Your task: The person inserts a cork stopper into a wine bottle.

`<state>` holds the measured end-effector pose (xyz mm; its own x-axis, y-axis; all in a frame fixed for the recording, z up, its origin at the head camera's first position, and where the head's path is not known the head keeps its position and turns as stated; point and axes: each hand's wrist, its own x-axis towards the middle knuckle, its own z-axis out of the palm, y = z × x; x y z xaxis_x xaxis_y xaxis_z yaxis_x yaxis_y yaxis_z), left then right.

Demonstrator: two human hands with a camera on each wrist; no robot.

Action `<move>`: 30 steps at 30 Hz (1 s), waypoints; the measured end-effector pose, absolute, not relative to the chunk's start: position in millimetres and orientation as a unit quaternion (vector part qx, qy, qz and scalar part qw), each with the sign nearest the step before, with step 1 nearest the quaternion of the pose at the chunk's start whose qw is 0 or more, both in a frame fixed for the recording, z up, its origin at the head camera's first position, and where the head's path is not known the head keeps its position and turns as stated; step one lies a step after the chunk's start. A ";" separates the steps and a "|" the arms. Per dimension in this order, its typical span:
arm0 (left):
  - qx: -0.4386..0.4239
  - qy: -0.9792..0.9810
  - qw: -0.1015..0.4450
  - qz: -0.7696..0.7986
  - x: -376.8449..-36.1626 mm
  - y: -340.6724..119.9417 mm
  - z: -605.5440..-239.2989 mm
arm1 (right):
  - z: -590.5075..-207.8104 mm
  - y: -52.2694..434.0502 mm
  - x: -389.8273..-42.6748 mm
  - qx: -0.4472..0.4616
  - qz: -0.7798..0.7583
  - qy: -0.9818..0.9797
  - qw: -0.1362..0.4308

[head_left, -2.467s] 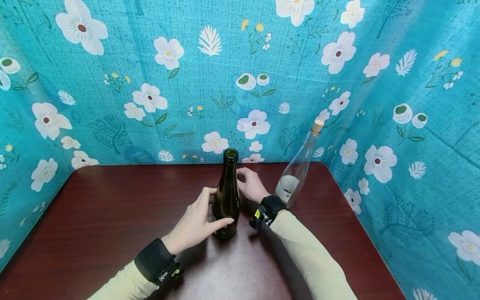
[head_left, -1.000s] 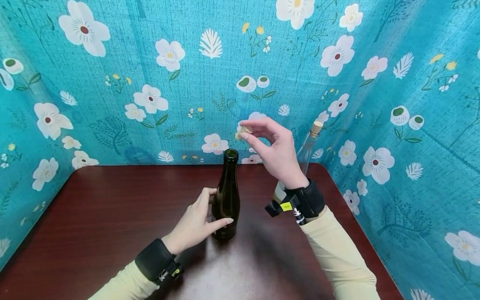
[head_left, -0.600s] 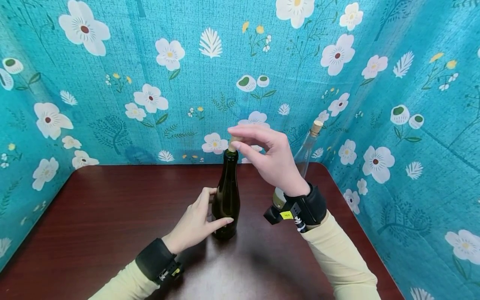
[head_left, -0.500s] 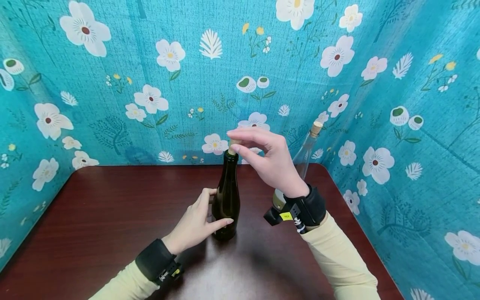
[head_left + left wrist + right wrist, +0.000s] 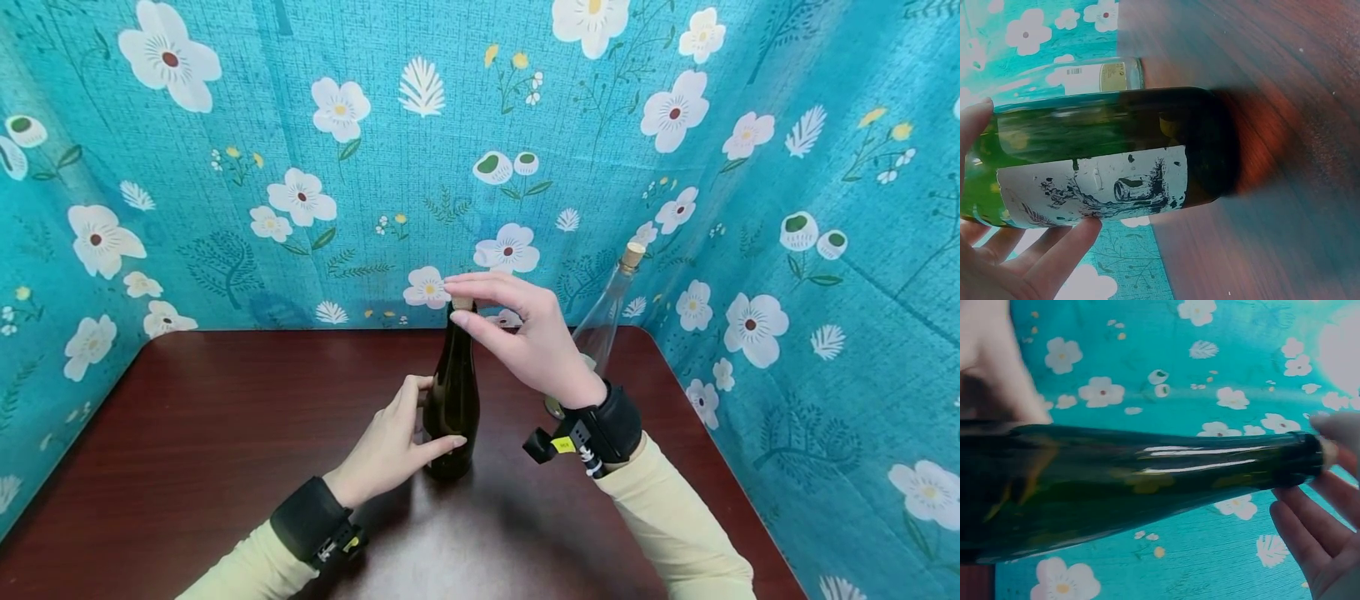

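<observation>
A dark green glass bottle (image 5: 453, 400) stands upright on the table in the head view. My left hand (image 5: 390, 450) grips its lower body from the left, thumb across the front. In the left wrist view a worn paper label (image 5: 1094, 187) shows on the glass. At the bottle's mouth my right hand (image 5: 517, 329) pinches a pale cork (image 5: 462, 303) between thumb and fingers. The right wrist view shows the cork (image 5: 1329, 453) in the mouth, a short part standing out above the rim; how deep it sits cannot be seen.
Behind my right wrist a clear glass bottle (image 5: 603, 321), stoppered with a cork (image 5: 633, 254), stands on the right of the dark red-brown table (image 5: 247, 400). A blue flowered cloth (image 5: 360, 167) hangs along the table's back and sides.
My right hand has come up from beside the dark bottle with the cork, brought it over the mouth and moved down with it. The left hand keeps its grip on the bottle.
</observation>
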<state>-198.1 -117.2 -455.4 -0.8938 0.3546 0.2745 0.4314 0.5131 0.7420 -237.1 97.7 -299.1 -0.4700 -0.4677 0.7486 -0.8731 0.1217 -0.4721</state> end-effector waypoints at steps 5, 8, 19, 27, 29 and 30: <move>-0.228 -0.862 0.040 -0.450 -198.4 -116.5 -455.5 | -312.2 96.0 -237.4 0.467 0.457 -0.730 0.201; -0.232 -0.859 0.041 -0.455 -198.2 -116.0 -455.6 | -320.0 94.1 -238.2 0.469 0.455 -0.733 0.188; -0.242 -0.855 0.054 -0.456 -198.7 -115.6 -456.0 | -330.8 87.5 -238.8 0.466 0.483 -0.722 0.166; -0.245 -0.856 0.062 -0.450 -198.9 -115.5 -458.6 | -331.0 87.0 -238.5 0.463 0.488 -0.721 0.167; -0.244 -0.856 0.063 -0.451 -199.1 -115.5 -459.2 | -332.1 86.9 -238.0 0.459 0.489 -0.723 0.164; -0.244 -0.857 0.065 -0.450 -199.0 -115.7 -459.4 | -333.1 87.0 -237.7 0.455 0.490 -0.726 0.162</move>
